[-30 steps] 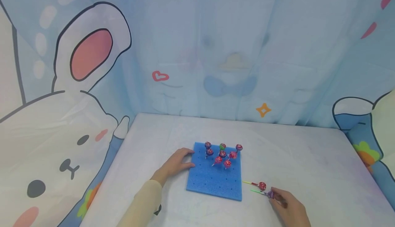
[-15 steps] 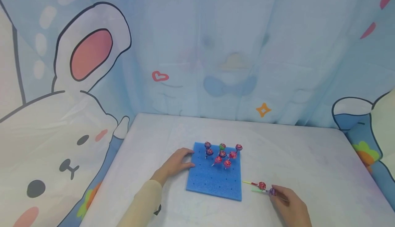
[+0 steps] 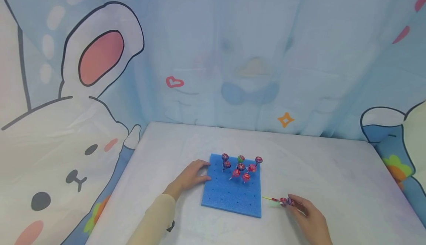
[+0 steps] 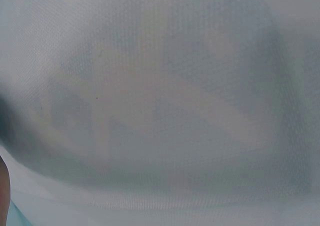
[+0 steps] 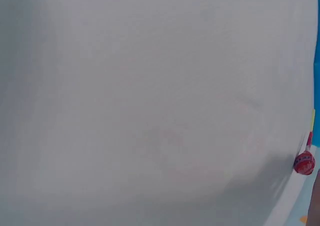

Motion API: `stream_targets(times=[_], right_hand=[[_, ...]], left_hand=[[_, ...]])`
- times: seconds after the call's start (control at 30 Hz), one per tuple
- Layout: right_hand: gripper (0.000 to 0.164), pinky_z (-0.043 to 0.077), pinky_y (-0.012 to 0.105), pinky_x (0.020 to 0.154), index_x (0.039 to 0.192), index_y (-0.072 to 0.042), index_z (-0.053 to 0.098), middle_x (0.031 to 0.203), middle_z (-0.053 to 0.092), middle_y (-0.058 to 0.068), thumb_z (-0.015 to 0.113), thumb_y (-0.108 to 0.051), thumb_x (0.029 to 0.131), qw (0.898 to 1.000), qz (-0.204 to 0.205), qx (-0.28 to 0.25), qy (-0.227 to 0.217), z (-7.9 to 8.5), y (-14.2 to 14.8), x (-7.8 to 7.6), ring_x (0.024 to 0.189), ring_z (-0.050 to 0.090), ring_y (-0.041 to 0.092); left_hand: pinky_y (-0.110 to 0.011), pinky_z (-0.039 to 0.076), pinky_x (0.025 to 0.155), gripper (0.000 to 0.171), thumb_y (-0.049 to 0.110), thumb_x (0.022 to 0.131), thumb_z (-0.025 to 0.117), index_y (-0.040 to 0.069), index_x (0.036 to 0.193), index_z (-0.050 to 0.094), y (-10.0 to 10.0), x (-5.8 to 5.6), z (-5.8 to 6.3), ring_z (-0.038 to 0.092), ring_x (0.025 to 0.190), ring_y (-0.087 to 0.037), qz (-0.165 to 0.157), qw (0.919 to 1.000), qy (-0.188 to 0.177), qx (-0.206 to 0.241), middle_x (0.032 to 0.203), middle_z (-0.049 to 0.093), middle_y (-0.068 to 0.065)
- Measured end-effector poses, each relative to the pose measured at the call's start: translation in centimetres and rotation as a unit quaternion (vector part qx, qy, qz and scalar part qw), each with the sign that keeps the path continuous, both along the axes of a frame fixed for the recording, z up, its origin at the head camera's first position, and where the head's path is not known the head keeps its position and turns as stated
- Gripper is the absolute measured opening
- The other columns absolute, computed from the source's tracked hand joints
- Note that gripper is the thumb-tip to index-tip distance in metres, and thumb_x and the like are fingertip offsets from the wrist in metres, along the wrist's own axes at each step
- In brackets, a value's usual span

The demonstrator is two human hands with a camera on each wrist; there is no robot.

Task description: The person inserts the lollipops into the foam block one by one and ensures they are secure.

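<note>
Thumb and fingers of my right hand point(image 3: 309, 215) pinch the head of a purple lollipop point(image 3: 291, 202) with a pale green stick. It overlaps a red-wrapped lollipop point(image 3: 283, 201) with a yellow stick; whether the two touch I cannot tell. That red lollipop point(image 5: 304, 164) also shows at the right edge of the right wrist view. My left hand point(image 3: 191, 176) touches the left edge of a blue foam board point(image 3: 229, 204) with thumb and fingertips. Several wrapped lollipops point(image 3: 246, 178) stand stuck in the board's far and middle holes.
The board lies on a white-covered table point(image 3: 173, 141) and has rows of small holes, several unfilled toward the near side. Behind the table hangs a light blue printed curtain point(image 3: 253, 100), with a cartoon rabbit at the left.
My right hand shifts slightly right, then left and away from me with the purple lollipop, bringing its head against the red one in view. My left hand stays at the board.
</note>
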State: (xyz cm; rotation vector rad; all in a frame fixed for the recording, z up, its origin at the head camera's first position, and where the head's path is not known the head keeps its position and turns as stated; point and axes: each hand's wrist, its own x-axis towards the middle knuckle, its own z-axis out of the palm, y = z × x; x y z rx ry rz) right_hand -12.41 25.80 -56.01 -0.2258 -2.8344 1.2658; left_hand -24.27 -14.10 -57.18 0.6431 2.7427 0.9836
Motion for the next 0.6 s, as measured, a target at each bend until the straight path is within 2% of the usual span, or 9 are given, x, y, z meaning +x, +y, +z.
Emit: stream_targets(times=[0.1, 0.17, 0.27, 0.4, 0.47, 0.6], right_hand=[[0.044, 0.049, 0.005, 0.076, 0.131, -0.011, 0.061, 0.13, 0.062, 0.016, 0.067, -0.034, 0.094, 0.998, 0.001, -0.055, -0.027, 0.5, -0.2, -0.1, 0.094, 0.058, -0.014], [0.045, 0.049, 0.006, 0.078, 0.132, -0.008, 0.059, 0.131, 0.06, 0.018, 0.066, -0.032, 0.095, 0.996, 0.002, -0.083, -0.037, 0.6, -0.4, -0.2, 0.095, 0.057, -0.015], [0.043, 0.052, 0.013, 0.084, 0.133, -0.006, 0.058, 0.133, 0.059, 0.018, 0.065, -0.026, 0.096, 0.993, -0.004, -0.102, -0.057, 0.6, -0.9, -0.4, 0.107, 0.064, 0.004], [0.046, 0.053, 0.031, 0.093, 0.135, -0.006, 0.055, 0.138, 0.054, 0.019, 0.064, -0.029, 0.096, 0.99, -0.02, -0.1, -0.092, 0.6, -1.7, -0.8, 0.123, 0.056, 0.031], [0.048, 0.051, 0.036, 0.097, 0.136, -0.006, 0.054, 0.14, 0.053, 0.019, 0.063, -0.031, 0.097, 0.99, -0.02, -0.099, -0.099, 0.7, -2.0, -0.9, 0.126, 0.053, 0.033], [0.047, 0.049, 0.032, 0.098, 0.138, -0.008, 0.053, 0.14, 0.054, 0.017, 0.062, -0.031, 0.097, 0.99, -0.014, -0.107, -0.093, 1.0, -2.8, -1.1, 0.127, 0.054, 0.029]], left_hand=[[-0.041, 0.033, 0.115, 0.056, 0.038, 0.092, 0.067, 0.012, 0.139, 0.051, 0.0, 0.0, 0.0, 0.043, 0.135, -0.023, 0.0, 1.0, 0.002, -0.002, 0.141, 0.052, -0.005], [-0.041, 0.032, 0.115, 0.056, 0.038, 0.092, 0.067, 0.013, 0.139, 0.051, 0.1, 0.0, 0.1, 0.042, 0.135, -0.023, 0.001, 1.0, 0.001, -0.003, 0.141, 0.052, -0.005], [-0.04, 0.032, 0.115, 0.055, 0.038, 0.092, 0.067, 0.013, 0.139, 0.051, 0.1, 0.0, 0.1, 0.042, 0.135, -0.023, 0.002, 1.0, 0.0, -0.004, 0.141, 0.052, -0.005], [-0.04, 0.032, 0.115, 0.055, 0.037, 0.092, 0.067, 0.012, 0.139, 0.051, 0.1, 0.1, 0.2, 0.042, 0.135, -0.024, 0.001, 1.0, 0.0, -0.001, 0.141, 0.052, -0.005], [-0.042, 0.032, 0.115, 0.055, 0.037, 0.092, 0.067, 0.012, 0.139, 0.052, 0.1, 0.1, 0.2, 0.043, 0.135, -0.025, 0.0, 1.0, 0.001, 0.003, 0.14, 0.052, -0.006], [-0.041, 0.032, 0.115, 0.055, 0.036, 0.092, 0.068, 0.011, 0.138, 0.052, 0.1, 0.2, 0.3, 0.043, 0.135, -0.025, -0.001, 1.0, 0.003, 0.007, 0.14, 0.052, -0.006]])
